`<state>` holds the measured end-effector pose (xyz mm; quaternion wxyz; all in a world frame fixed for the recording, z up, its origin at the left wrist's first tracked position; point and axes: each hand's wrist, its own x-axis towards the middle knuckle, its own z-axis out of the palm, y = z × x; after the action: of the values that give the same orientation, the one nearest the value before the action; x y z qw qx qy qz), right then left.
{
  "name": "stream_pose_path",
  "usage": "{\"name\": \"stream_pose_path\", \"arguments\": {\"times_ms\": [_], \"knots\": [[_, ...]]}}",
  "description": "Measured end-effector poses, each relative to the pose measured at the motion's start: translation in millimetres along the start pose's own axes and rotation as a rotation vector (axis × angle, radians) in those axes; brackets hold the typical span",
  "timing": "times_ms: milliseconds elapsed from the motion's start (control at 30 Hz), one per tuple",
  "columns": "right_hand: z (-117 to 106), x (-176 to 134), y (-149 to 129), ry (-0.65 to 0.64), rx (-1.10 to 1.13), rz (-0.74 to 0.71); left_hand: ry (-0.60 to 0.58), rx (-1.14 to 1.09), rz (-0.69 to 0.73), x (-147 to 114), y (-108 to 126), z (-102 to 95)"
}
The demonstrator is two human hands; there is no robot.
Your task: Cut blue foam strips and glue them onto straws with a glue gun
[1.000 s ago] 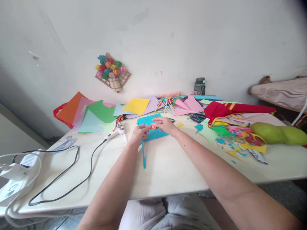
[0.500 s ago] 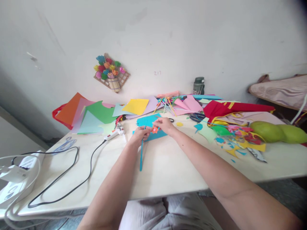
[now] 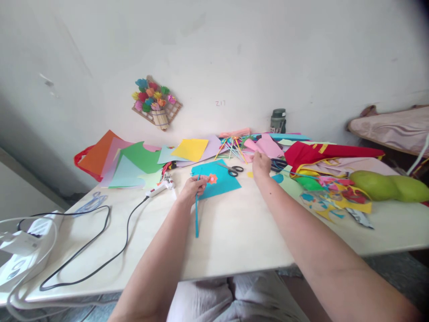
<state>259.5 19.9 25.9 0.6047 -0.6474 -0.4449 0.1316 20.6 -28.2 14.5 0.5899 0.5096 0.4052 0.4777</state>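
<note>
My left hand point(image 3: 196, 185) is closed above a blue sheet point(image 3: 224, 188), pinching a small orange paper flower point(image 3: 212, 179) with a pale pink centre. A narrow blue paper strip point(image 3: 197, 219) runs past the same fingers and hangs toward the table's front; whether they grip it too I cannot tell. Off to the right, my right hand point(image 3: 261, 165) is curled closed near a pink paper piece point(image 3: 270, 145). Its fingertips are turned away, so anything in them is hidden. Black-handled scissors point(image 3: 234, 171) lie between the hands, blades over the blue sheet.
A white glue gun point(image 3: 161, 187) lies at left, its black cord leading to a power strip point(image 3: 30, 246). Coloured paper sheets point(image 3: 134, 167) line the back. At right are paper scraps point(image 3: 325, 203), red cloth point(image 3: 315, 154) and two green rounded objects point(image 3: 375, 184). A bottle point(image 3: 278, 120) stands behind.
My right hand has left the orange flower and moved right, beyond the scissors, which are now uncovered. My left hand stays with the flower, shifted slightly left.
</note>
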Motion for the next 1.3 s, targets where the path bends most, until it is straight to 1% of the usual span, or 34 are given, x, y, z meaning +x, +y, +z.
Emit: {"name": "stream_pose_path", "arguments": {"times_ms": [33, 67, 100, 133, 167, 200, 233, 267, 300, 333, 367, 433, 500, 567, 633, 700, 733, 800, 833, 867, 900, 933, 967, 1000, 1067, 1133, 1200, 1300], "knots": [[-1.6, 0.9, 0.6, 0.036, -0.115, -0.064, -0.001, -0.005, 0.005, 0.0, 0.5, -0.1], [-1.8, -0.1, -0.4, 0.032, -0.182, -0.142, -0.003, -0.007, 0.010, -0.1, 0.9, -0.3], [-0.3, -3.1, -2.8, -0.005, -0.201, -0.202, -0.004, -0.008, 0.014, -0.1, 1.3, -0.5], [2.7, -8.0, -6.3, -0.088, -0.179, -0.256, -0.004, -0.007, 0.018, -0.2, 1.6, -0.6], [6.7, -14.6, -10.4, -0.222, -0.127, -0.257, -0.003, -0.005, 0.023, -0.5, 1.9, -0.7], [11.4, -22.4, -14.9, -0.399, -0.041, -0.224, 0.000, -0.003, 0.030, -0.8, 2.0, -0.7], [15.9, -31.0, -19.3, -0.589, 0.059, -0.180, 0.004, 0.001, 0.035, -1.2, 2.2, -0.5], [20.1, -39.8, -23.2, -0.743, 0.130, -0.123, 0.008, 0.006, 0.040, -1.7, 2.3, -0.2], [23.4, -48.2, -26.7, -0.866, 0.176, -0.089, 0.010, 0.010, 0.047, -2.2, 2.4, 0.2], [25.9, -55.7, -29.5, -0.944, 0.210, -0.067, 0.008, 0.016, 0.053, -2.8, 2.6, 0.6], [27.6, -61.9, -31.8, -0.993, 0.249, -0.052, 0.004, 0.023, 0.057, -3.2, 2.9, 0.9], [29.5, -70.0, -34.6, -0.986, 0.301, -0.021, -0.002, 0.034, 0.054, -3.4, 3.7, 0.7], [31.1, -72.7, -35.0, -0.932, 0.322, -0.008, 0.030, 0.024, 0.045, -2.3, 4.8, -1.3], [33.6, -72.5, -32.8, -0.865, 0.283, -0.057, 0.079, -0.019, 0.032, -0.2, 6.0, -5.4], [36.3, -71.9, -28.6, -0.756, 0.153, -0.189, 0.114, -0.075, 0.027, 2.1, 6.9, -10.6], [38.4, -72.1, -24.0, -0.657, -0.055, -0.407, 0.130, -0.113, 0.025, 3.7, 7.5, -15.1], [39.0, -72.2, -22.1, -0.634, -0.166, -0.525, 0.134, -0.122, 0.023, 4.1, 7.8, -16.8], [39.5, -72.0, -20.0, -0.638, -0.339, -0.722, 0.119, -0.124, 0.005, 4.0, 8.4, -18.4], [39.6, -71.5, -20.0, -0.643, -0.380, -0.776, 0.101, -0.119, -0.008, 3.5, 8.8, -18.5], [39.7, -70.8, -20.7, -0.631, -0.386, -0.787, 0.078, -0.109, -0.021, 2.9, 9.4, -18.0], [39.9, -70.0, -22.0, -0.610, -0.363, -0.755, 0.052, -0.095, -0.032, 2.0, 9.9, -17.2], [40.2, -69.4, -23.8, -0.599, -0.318, -0.693, 0.023, -0.077, -0.041, 1.1, 10.5, -15.9], [40.5, -69.4, -26.0, -0.610, -0.253, -0.610, -0.008, -0.054, -0.050, 0.1, 11.0, -14.4], [40.7, -70.1, -28.4, -0.646, -0.168, -0.517, -0.041, -0.027, -0.059, -1.0, 11.4, -12.6], [41.1, -73.8, -33.0, -0.786, 0.041, -0.335, -0.109, 0.031, -0.069, -3.0, 11.7, -9.0], [41.2, -79.5, -36.7, -0.931, 0.247, -0.202, -0.165, 0.083, -0.061, -4.6, 11.3, -5.9], [40.9, -84.8, -38.8, -1.006, 0.380, -0.123, -0.196, 0.124, -0.043, -5.8, 10.6, -3.9], [40.8, -88.7, -39.2, -1.017, 0.459, -0.075, -0.217, 0.158, -0.042, -7.0, 10.0, -2.5]]}}
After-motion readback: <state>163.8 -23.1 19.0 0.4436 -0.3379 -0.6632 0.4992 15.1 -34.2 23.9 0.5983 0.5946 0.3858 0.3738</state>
